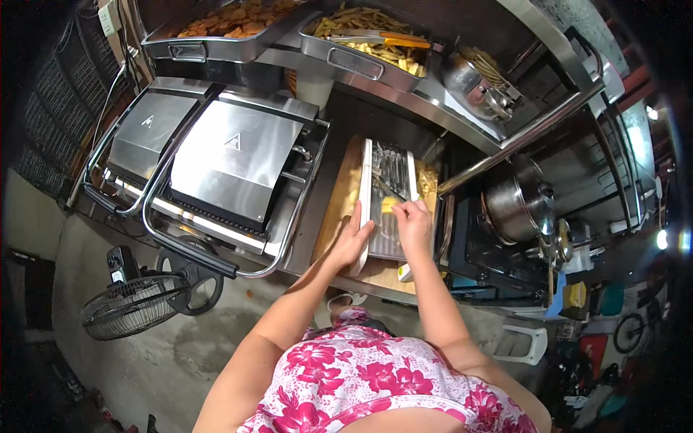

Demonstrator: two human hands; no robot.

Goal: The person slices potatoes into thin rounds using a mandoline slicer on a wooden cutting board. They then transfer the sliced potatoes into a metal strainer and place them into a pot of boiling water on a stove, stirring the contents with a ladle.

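A mandoline slicer (366, 178) with white side rails and a ridged, clear-looking bed lies lengthwise over a wooden cutting board (337, 216). My left hand (349, 241) grips its left rail, with the thumb towards the bed. Between the fingertips of my right hand (414, 224) is a yellow piece of food (389, 204), perhaps plantain, held against the slicer bed near the slanted blade (394, 189). My fingers partly cover this piece. Pale slices appear on the board beside the left rail, and wet residue marks the bed.
Two contact grills (233, 157) with tubular handles stand left. Above are steel pans of orange-brown chips (238, 21) and yellow strips (373, 27) with orange-handled tongs (403, 40). A steel pot (514, 197) sits on the stove at right. A fan (141, 303) stands lower left.
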